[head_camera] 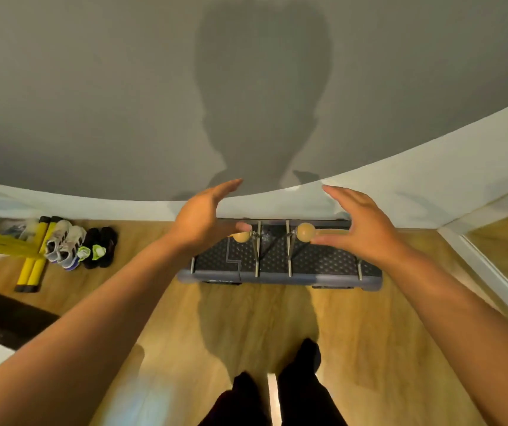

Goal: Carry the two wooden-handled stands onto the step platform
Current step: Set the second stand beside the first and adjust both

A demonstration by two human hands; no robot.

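Observation:
Two metal-legged stands with wooden handles sit side by side on the dark, dimpled step platform (pixel 323 259) against the wall. The left stand (pixel 243 236) shows a round wooden knob and steel legs; most of its handle is hidden behind my left hand (pixel 203 216). The right stand (pixel 305 232) shows its knob and part of the handle running right, under my right hand (pixel 360 224). Both hands hover above the handles with fingers spread, gripping nothing.
A wooden floor (pixel 246 327) lies in front of the platform, with my dark-trousered legs (pixel 277 395) at the bottom. Shoes (pixel 80 245) and a yellow frame (pixel 31 250) lie left. A white skirting board (pixel 431 198) and grey wall stand behind; a mirror or door frame (pixel 498 272) at right.

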